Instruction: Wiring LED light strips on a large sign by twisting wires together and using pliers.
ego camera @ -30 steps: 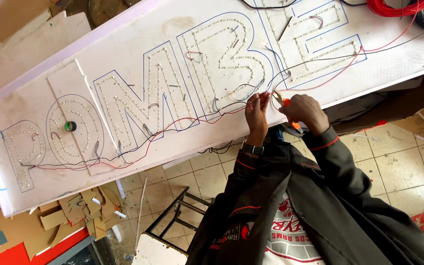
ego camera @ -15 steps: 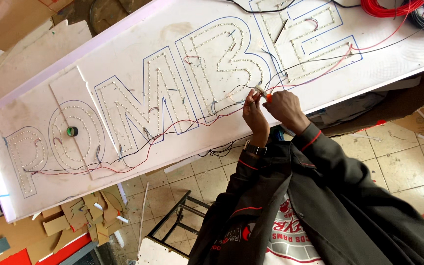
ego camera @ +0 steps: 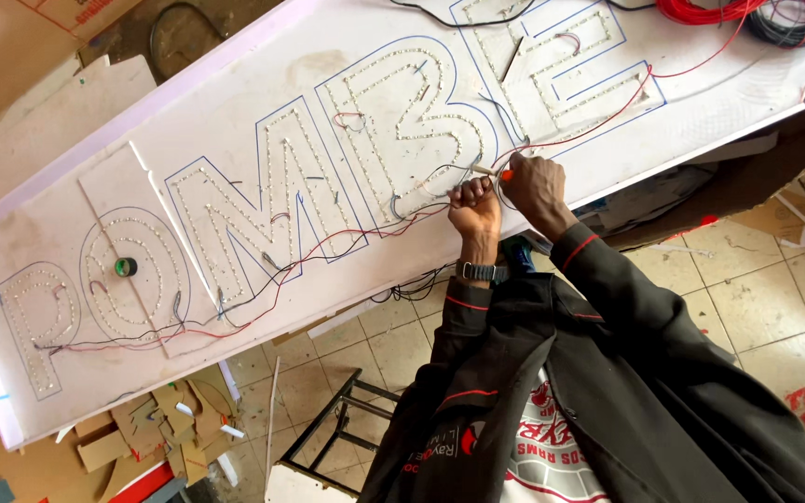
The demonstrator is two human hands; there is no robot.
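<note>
Fingertips of both hands are bunched together, so the exact contact is hard to make out. Left hand point(ego camera: 475, 207) is a closed fist pinching thin wires point(ego camera: 426, 186) at the near edge of the sign board point(ego camera: 235, 84). Right hand point(ego camera: 535, 186) is curled around a small orange-handled tool point(ego camera: 496, 172), metal tip pointing at the left fist; most of the handle is hidden in the palm. The board is long, white, and lies diagonally, with its right end cut off by the frame. Large block letters are outlined in blue and filled with dotted rows of small lights; red and dark wires trail along the lower edge. Green tape roll point(ego camera: 125, 267) sits inside the round letter. Red wire coil point(ego camera: 710, 9) at top right, partly cut off. Cardboard scraps point(ego camera: 151, 424) on the tiled floor, bottom left.
</note>
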